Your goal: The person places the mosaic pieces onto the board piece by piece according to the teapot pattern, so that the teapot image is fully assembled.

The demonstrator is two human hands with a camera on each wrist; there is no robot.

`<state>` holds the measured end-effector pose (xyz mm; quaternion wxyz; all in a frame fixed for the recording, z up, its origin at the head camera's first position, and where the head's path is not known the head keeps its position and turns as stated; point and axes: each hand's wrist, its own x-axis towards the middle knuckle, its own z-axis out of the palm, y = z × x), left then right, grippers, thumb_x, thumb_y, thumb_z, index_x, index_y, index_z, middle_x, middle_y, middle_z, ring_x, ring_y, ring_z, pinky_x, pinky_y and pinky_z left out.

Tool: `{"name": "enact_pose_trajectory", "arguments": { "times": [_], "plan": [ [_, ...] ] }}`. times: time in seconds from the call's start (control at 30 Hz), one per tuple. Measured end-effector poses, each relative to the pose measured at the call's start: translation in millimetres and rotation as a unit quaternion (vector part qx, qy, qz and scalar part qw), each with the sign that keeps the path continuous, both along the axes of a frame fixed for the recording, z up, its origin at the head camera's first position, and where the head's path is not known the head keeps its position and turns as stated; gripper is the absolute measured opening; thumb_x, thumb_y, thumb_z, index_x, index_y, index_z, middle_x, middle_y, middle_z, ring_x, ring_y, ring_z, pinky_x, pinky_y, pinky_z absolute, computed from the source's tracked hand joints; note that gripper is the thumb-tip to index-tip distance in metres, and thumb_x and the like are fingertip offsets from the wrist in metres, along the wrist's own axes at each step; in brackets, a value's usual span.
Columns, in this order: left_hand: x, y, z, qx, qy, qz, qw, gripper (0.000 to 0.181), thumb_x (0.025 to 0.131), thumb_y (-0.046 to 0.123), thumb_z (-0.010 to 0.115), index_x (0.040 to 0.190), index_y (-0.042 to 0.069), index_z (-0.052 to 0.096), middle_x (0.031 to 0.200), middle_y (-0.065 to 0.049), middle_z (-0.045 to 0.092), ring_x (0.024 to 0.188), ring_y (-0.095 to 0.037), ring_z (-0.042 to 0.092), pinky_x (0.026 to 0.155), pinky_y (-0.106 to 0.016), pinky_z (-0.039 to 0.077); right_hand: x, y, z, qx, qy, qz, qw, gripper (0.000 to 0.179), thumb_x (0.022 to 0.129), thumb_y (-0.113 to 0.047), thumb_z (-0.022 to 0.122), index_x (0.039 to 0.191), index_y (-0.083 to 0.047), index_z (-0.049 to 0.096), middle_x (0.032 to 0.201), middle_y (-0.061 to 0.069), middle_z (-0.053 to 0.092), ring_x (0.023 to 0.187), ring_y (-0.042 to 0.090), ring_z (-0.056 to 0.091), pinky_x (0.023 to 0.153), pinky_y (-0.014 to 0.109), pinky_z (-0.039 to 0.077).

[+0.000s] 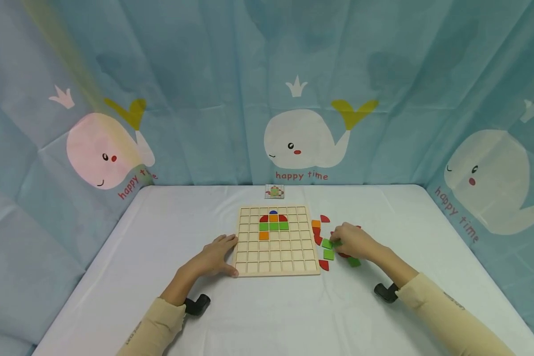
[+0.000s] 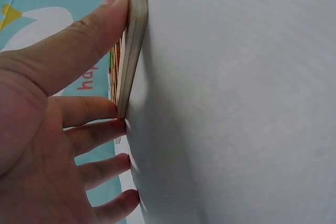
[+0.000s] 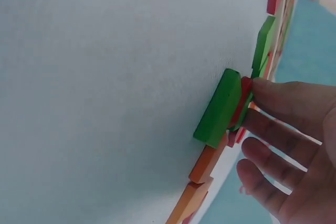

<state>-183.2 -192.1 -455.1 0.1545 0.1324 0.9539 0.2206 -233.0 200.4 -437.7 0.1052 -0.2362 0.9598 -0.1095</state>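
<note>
A wooden grid board (image 1: 252,254) lies on the table. Orange, green, red and blue pieces sit in several of its upper cells. My left hand (image 1: 214,256) touches the board's left side, fingers spread; in the left wrist view its thumb (image 2: 92,35) lies against the board's edge (image 2: 134,40). Right of the board, my right hand (image 1: 355,241) is among loose pieces. In the right wrist view, thumb and index finger pinch a green square tile (image 3: 244,109), partly hidden by the fingers. Another green tile (image 3: 218,109) and a red piece (image 3: 242,95) lie beside it.
Loose green tiles (image 1: 329,254), red quarter-round pieces (image 1: 324,265) and an orange tile (image 1: 316,224) lie close to the board's right edge. A small pattern card (image 1: 274,192) is behind the board, near the curtain (image 1: 196,143). White cloth (image 1: 267,316) covers the table.
</note>
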Motion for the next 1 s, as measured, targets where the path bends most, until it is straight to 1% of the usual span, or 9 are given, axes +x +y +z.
{"name": "enact_pose_trajectory", "arguments": {
  "times": [0.13,0.23,0.43,0.57,0.77,0.93,1.0],
  "plan": [
    [0.6,0.4,0.6,0.004,-0.005,0.006,1.0,0.099,0.07,0.031,0.086,0.149,0.0,0.035,0.158,-0.017,0.03,0.148,-0.042,0.02,0.115,-0.065,0.022,0.9,1,1.6,0.022,0.013,-0.016,0.9996,0.023,0.081,-0.015,0.077,0.103,-0.006,0.076,0.101,0.005,0.068,0.093,0.019,0.057,0.088,0.04,0.054],
    [0.9,0.5,0.9,0.004,-0.007,0.007,0.9999,0.099,0.07,0.031,0.086,0.149,0.0,0.035,0.158,-0.017,0.03,0.148,-0.042,0.02,0.115,-0.064,0.022,1.0,2,1.7,0.029,0.019,-0.023,0.9991,0.021,0.082,-0.016,0.077,0.1,-0.006,0.075,0.098,0.005,0.067,0.088,0.017,0.056,0.083,0.037,0.055],
    [0.9,0.5,1.6,0.002,-0.002,0.005,1.0,0.1,0.069,0.031,0.086,0.149,0.0,0.036,0.158,-0.017,0.031,0.148,-0.043,0.02,0.114,-0.065,0.022,-1.1,5,1.2,0.028,0.0,-0.046,0.9986,0.024,0.083,-0.02,0.077,0.102,-0.006,0.075,0.093,0.004,0.064,0.081,0.015,0.052,0.075,0.031,0.055],
    [1.4,0.5,1.2,0.002,-0.002,0.004,1.0,0.099,0.069,0.031,0.087,0.149,0.0,0.036,0.158,-0.018,0.031,0.147,-0.043,0.021,0.114,-0.066,0.022,-2.6,10,-0.4,0.018,-0.012,-0.051,0.9984,0.025,0.082,-0.019,0.077,0.102,-0.006,0.075,0.094,0.003,0.065,0.083,0.015,0.054,0.078,0.034,0.055],
    [2.2,0.0,1.5,0.003,-0.001,0.003,1.0,0.099,0.069,0.031,0.087,0.148,-0.001,0.037,0.158,-0.018,0.032,0.147,-0.043,0.022,0.113,-0.066,0.023,-3.9,14,-2.8,0.007,-0.006,-0.039,0.9992,0.022,0.082,-0.015,0.076,0.101,-0.005,0.075,0.095,0.004,0.066,0.084,0.017,0.056,0.081,0.037,0.056],
    [1.4,0.1,1.6,0.004,0.0,0.0,1.0,0.1,0.068,0.031,0.087,0.148,-0.001,0.037,0.157,-0.018,0.032,0.147,-0.044,0.022,0.113,-0.066,0.023,-4.3,13,-2.2,0.009,-0.025,-0.053,0.9982,0.022,0.083,-0.007,0.073,0.104,-0.005,0.075,0.099,0.006,0.067,0.089,0.018,0.058,0.084,0.038,0.057],
    [0.5,0.3,1.1,0.004,-0.001,0.001,1.0,0.099,0.068,0.031,0.087,0.148,-0.001,0.037,0.157,-0.018,0.032,0.147,-0.044,0.021,0.113,-0.066,0.023,-4.7,13,-2.3,0.009,-0.03,-0.057,0.9979,0.022,0.083,-0.006,0.073,0.105,-0.004,0.075,0.101,0.007,0.067,0.091,0.019,0.058,0.085,0.039,0.057]
  ]
}}
